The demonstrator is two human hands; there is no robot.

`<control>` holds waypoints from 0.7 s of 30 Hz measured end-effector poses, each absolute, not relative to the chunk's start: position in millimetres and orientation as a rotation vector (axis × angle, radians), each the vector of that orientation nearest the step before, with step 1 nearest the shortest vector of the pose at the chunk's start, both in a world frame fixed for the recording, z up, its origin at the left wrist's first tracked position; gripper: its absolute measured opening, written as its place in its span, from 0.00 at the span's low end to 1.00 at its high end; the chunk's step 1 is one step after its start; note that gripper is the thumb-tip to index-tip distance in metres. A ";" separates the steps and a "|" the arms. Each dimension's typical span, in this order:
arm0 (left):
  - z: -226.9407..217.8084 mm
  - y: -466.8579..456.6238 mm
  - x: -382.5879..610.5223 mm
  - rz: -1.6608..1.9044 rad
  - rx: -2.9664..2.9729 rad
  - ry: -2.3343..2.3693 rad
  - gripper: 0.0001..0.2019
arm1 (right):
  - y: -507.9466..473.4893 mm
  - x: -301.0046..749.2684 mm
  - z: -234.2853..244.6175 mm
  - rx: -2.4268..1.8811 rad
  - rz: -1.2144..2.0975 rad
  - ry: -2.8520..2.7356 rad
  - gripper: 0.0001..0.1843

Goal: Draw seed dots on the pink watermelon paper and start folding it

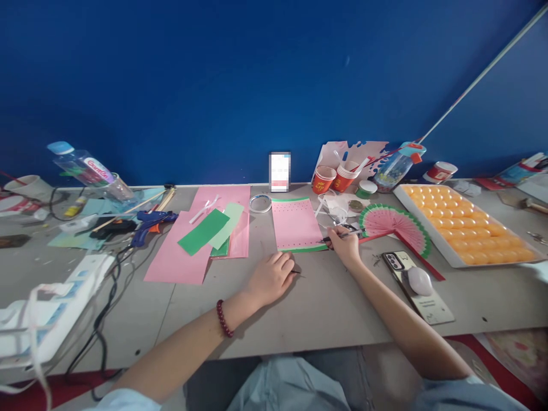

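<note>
My right hand point(343, 244) is closed around a dark pen point(342, 234), its tip at the right edge of a pink sheet with a green border and black dots point(295, 224). My left hand point(272, 278) rests on the grey table point(317, 308) just below that sheet, fingers curled, with a thin dark object poking out at the fingertips that I cannot make out. A red bead bracelet point(224, 318) circles my left wrist. A folded watermelon-pattern paper fan point(396, 225) lies right of my right hand.
Pink and green paper sheets point(205, 234) and a blue glue gun point(152, 222) lie to the left, with a power strip point(81, 279) and cables. A tray of orange balls point(462, 222) sits right. A phone point(411, 274), red paper cups point(334, 178) and a tape roll point(260, 203) are nearby.
</note>
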State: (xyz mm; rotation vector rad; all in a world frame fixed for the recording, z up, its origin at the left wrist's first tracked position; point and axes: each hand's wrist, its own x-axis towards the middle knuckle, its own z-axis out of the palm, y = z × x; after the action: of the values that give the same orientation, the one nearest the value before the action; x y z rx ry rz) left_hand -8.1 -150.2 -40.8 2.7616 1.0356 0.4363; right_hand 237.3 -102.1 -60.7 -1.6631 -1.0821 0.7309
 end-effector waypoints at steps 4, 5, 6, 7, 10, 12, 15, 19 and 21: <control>-39.8 -150.1 -8.0 0.442 2.755 1.035 0.04 | -102.1 236.9 -61.3 -1.644 0.721 -1.084 0.16; -39.2 -150.1 -8.0 0.447 2.750 1.033 0.04 | -102.2 236.9 -61.3 -1.644 0.718 -1.086 0.16; -38.7 -150.1 -8.0 0.452 2.744 1.032 0.04 | -102.4 236.9 -61.2 -1.646 0.713 -1.085 0.15; -38.1 -150.1 -7.9 0.452 2.741 1.032 0.04 | -102.6 237.1 -61.1 -1.653 0.704 -1.078 0.15; -37.8 -150.4 -7.9 0.444 2.741 1.032 0.04 | -103.0 238.7 -60.0 -1.681 0.664 -1.041 0.15; -38.6 -150.6 -8.0 0.452 2.740 1.029 0.04 | -102.9 240.7 -59.4 -1.689 0.647 -1.013 0.15; -40.1 -150.6 -8.3 0.472 2.734 1.026 0.04 | -102.1 243.8 -59.9 -1.697 0.645 -0.985 0.14; -40.0 -150.5 -8.2 0.468 2.731 1.029 0.04 | -100.9 245.5 -62.8 -1.695 0.647 -0.981 0.14; -39.6 -150.5 -8.1 0.472 2.728 1.030 0.04 | -100.8 245.5 -64.0 -1.692 0.635 -0.997 0.14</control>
State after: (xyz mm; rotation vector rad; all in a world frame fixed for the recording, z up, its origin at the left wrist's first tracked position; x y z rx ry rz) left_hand -8.1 -150.5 -39.6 2.7280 1.0299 0.4717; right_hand 245.5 -100.8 -64.0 -1.6921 -0.9971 0.6352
